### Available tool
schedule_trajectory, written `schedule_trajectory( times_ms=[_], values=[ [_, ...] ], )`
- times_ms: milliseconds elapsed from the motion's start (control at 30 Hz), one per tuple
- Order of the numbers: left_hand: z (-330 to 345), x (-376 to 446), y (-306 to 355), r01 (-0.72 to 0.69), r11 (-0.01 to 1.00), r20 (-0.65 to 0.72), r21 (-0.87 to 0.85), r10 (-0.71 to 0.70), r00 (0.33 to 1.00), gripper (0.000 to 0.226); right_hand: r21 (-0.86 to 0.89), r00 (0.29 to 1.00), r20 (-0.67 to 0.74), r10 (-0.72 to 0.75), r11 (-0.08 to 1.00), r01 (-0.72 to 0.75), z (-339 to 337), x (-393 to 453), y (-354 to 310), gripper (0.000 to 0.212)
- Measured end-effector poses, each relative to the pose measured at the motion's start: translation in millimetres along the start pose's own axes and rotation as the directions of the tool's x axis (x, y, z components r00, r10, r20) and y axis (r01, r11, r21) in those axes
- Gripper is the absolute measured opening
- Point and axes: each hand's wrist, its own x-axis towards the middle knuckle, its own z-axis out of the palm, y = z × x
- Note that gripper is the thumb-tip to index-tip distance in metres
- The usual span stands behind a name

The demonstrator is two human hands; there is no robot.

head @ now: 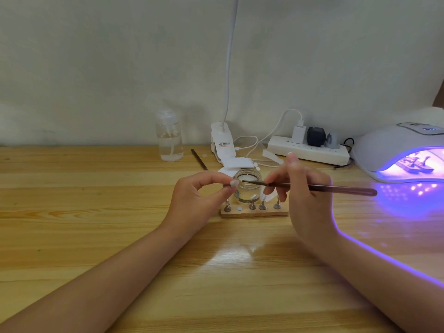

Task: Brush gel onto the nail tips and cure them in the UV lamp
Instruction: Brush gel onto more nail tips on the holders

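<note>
Label on white clip lamp base [222, 144]: red-orange mark beside small dark print, too small to read. Display on top of UV lamp [394, 150]: pale digits glowing at right frame edge, cut off and blurred, value unclear. Power strip [310, 152]: tiny marks along front face, unreadable. No word or number readable anywhere on desk.

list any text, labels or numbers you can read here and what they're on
Nothing reads clearly.
Sticker on the clip lamp base: red logo and small print lines, too blurred to read.
UV lamp top display: lit characters, cut by the frame edge and blurred, not readable.
Power strip, plugs and clear bottle: no visible text.
</note>
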Motion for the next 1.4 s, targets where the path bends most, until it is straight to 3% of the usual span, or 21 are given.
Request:
schedule_trajectory(
  times_ms=[233,433,667,1400],
  values=[
    [-0.5,1.0,-1.3,0.038,0.999,-0.016,0.018,-0.038,0.999,0.013,-0.103,0.997,0.07,-0.029,0.994,0.036,2.9,-3.5,-0.4,0.036],
    [-1.1,1.2,-3.3,0.02,0.999,-0.022,0.035,-0.019,1.0,0.017,-0.063,0.994,0.107,-0.032,0.997,0.039,5.1,-6.8,-1.9,0.039],
    [-1.1,0.9,-3.5,0.026,0.999,-0.024,0.04,-0.025,0.999,0.012,-0.03,0.999,0.04,-0.007,1.0,0.008,2.5,-5.0,-0.1,0.04],
    [-0.3,1.1,-2.8,0.01,0.999,-0.03,0.049,-0.009,1.0,0.015,-0.015,0.997,0.067,0.024,1.0,-0.023,7.5,-10.3,-2.6,0.044]
  ],
)
